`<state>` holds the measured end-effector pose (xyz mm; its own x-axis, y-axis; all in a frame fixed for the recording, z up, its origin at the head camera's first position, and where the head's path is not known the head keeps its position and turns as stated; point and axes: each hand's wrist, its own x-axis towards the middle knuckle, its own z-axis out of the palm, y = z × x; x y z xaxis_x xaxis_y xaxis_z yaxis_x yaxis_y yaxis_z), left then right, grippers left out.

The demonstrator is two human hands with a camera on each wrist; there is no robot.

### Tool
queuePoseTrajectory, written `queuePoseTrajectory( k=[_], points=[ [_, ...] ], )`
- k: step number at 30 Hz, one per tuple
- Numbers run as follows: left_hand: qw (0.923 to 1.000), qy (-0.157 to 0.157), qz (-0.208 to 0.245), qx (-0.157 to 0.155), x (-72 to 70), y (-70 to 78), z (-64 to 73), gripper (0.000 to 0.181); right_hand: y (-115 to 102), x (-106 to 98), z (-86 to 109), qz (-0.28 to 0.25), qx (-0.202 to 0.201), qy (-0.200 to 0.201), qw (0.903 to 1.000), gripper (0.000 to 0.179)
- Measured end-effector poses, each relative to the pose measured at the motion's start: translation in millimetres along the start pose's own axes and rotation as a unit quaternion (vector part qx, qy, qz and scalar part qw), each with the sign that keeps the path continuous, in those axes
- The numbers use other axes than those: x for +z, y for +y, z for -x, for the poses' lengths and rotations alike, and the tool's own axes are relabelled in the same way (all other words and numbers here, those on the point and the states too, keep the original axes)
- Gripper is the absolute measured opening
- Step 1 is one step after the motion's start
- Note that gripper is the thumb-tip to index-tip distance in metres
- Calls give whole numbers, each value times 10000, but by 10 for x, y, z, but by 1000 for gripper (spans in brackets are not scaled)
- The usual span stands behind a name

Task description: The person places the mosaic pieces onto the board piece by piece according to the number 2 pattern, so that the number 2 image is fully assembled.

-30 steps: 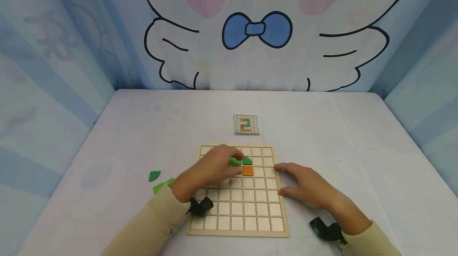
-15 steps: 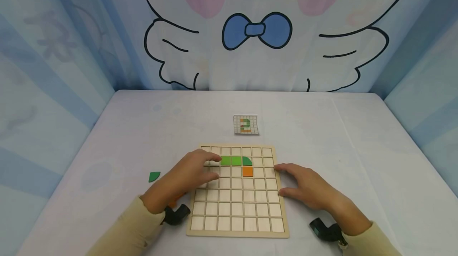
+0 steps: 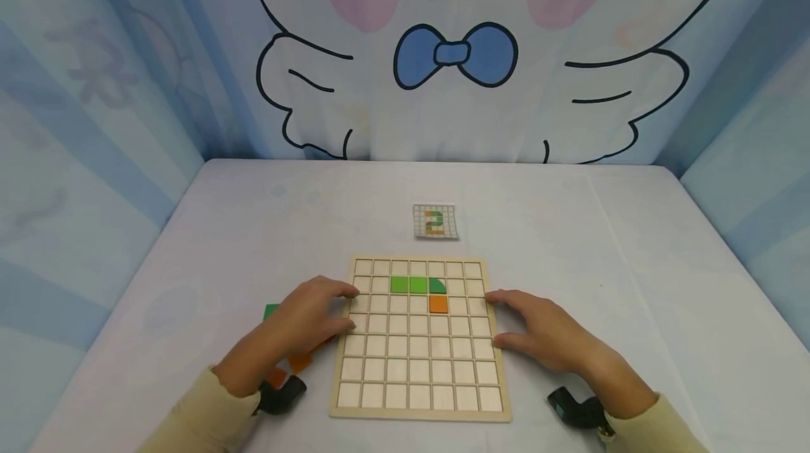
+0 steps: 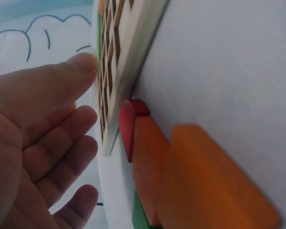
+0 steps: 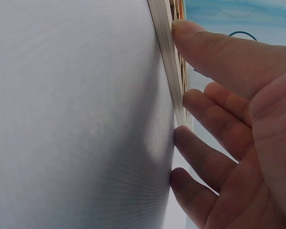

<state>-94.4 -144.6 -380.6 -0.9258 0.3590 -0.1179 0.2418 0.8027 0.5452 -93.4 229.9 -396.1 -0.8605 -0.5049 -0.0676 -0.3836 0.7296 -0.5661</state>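
A wooden grid board (image 3: 418, 370) lies on the table. In its second row sit two light green square tiles (image 3: 408, 285) and a dark green quarter-round tile (image 3: 437, 285), with an orange square tile (image 3: 439, 304) below that one. My left hand (image 3: 304, 319) is at the board's left edge, fingers loosely bent and holding nothing; the left wrist view shows its thumb apart from the fingers. My right hand (image 3: 547, 330) touches the right edge with thumb and fingertips spread, as the right wrist view (image 5: 229, 143) also shows.
Loose pieces lie left of the board, partly hidden by my left arm: orange ones (image 3: 300, 362), a green one (image 3: 271, 309) and a red one (image 4: 127, 125). Beyond the board lies a small card (image 3: 434, 221) printed with a grid pattern. A printed curtain (image 3: 455, 122) hangs behind the table.
My left hand has drawn back leftward from the tiles to the board's left edge, uncovering the second light green tile. My right hand has stayed in place.
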Motion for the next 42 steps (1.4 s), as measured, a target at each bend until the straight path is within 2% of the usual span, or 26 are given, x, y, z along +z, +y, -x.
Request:
queuePoseTrajectory(
  k=[14,21,26,36,42],
  points=[
    [9991,24,-231,-347,-7,-149,105,36,15,10,-3,44,2,-3,10000,59],
    [9989,74,-406,-232,-12,-195,78,24,23,16,4,40,-10,10,10000,59],
    [9988,-3,-387,-302,-18,-199,48,19,19,20,2,70,-46,38,10000,59],
    [9975,-67,-508,-492,-73,-193,49,22,22,23,-1,94,-77,58,9999,59],
    [9972,-72,-591,-456,-66,-212,43,16,15,19,4,69,-79,60,9999,58]
  ],
)
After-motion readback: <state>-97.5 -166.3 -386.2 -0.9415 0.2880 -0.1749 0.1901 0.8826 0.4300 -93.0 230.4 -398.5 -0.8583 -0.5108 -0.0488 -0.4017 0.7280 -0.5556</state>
